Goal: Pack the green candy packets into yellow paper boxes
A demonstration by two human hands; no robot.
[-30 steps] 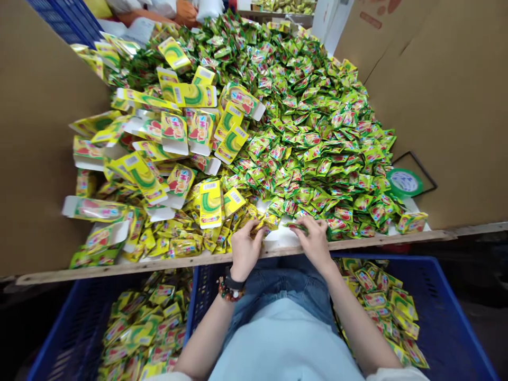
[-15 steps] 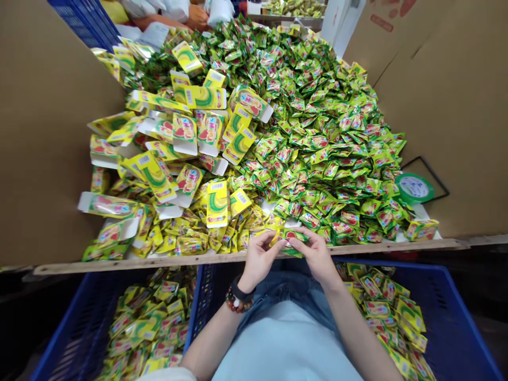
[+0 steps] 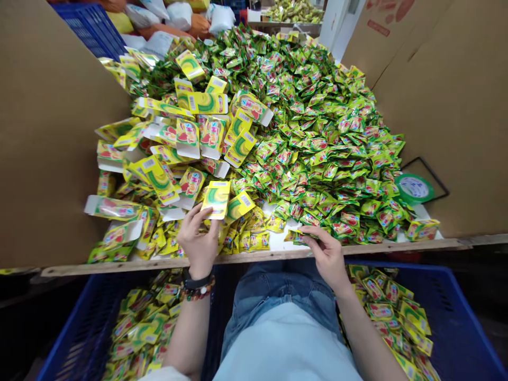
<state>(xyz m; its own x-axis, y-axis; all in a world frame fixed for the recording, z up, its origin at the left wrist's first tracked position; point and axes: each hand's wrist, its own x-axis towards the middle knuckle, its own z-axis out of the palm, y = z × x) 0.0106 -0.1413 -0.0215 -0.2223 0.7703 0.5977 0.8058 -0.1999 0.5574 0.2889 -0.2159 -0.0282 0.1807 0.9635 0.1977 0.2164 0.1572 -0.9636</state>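
Observation:
My left hand [image 3: 199, 241] is at the table's front edge, its fingers and thumb closed on the lower end of a small yellow carton [image 3: 216, 199] with a green swirl and a barcode. More cartons [image 3: 238, 148], some with open white flaps, lie heaped beyond it. My right hand [image 3: 326, 258] pinches green candy sachets [image 3: 294, 236] between thumb and fingers, low over the white tabletop [image 3: 280, 244]. How many sachets it holds I cannot tell. Small yellow sachets [image 3: 254, 241] lie between the two hands.
A large mound of green sachets [image 3: 317, 143] covers the table's middle and right. Cardboard walls [image 3: 448, 116] stand on both sides. Green tape [image 3: 414, 188] lies at right. Blue crates [image 3: 444, 312] with filled cartons sit below the wooden edge [image 3: 246, 257].
My left hand has left the sachets that both hands were holding and moved left to take hold of a yellow carton. My right hand has shifted slightly right, still with green sachets.

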